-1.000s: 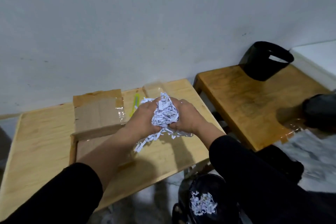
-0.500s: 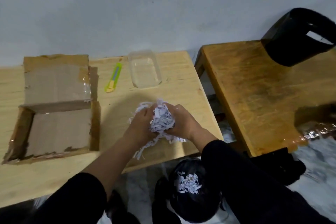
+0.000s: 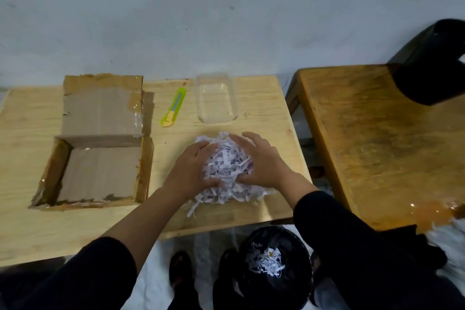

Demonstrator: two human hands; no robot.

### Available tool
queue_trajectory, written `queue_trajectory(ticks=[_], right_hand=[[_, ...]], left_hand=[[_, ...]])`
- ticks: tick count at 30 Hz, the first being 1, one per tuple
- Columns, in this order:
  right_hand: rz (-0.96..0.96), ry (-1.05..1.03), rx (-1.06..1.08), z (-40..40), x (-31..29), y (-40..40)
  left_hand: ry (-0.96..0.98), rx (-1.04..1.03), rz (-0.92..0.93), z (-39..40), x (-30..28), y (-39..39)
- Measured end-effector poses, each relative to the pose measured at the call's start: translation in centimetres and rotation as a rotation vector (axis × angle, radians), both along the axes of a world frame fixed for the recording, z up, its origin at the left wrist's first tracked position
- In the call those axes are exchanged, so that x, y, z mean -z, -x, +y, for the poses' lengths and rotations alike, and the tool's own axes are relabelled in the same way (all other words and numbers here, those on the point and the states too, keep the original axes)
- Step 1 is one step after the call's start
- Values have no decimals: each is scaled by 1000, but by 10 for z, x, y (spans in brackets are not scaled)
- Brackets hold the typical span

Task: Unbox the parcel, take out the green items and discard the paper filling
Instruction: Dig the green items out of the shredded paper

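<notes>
The wad of shredded paper, held up above the light wooden table a second ago, is now lower, its strands spreading on the tabletop. The left hand and right hand have loosened from a tight squeeze, their fingers now spread over the pile.

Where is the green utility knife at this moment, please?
In the head view, the green utility knife with a yellow end lies on the light wooden table, towards the wall, between the open cardboard box and the clear plastic container.
</notes>
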State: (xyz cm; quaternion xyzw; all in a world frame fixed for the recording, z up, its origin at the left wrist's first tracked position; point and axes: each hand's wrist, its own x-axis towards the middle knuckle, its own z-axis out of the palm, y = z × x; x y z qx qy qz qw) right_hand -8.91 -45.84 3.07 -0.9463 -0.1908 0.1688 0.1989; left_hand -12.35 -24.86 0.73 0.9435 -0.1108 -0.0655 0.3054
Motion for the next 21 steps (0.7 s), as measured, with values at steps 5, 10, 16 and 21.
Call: queue_trajectory(ticks=[5,10,16,21], right_hand=[[-170,-187,22,4,-9,11],[-197,-177,60,22,5,20],[-249,-151,197,17,16,8],[-202,-122,246,11,7,-4]], left_hand=[[29,-37,-94,0,-5,6],[50,-96,-54,-9,4,9],[70,-195,-60,-2,-2,2],[33,-318,-31,6,-2,-5]])
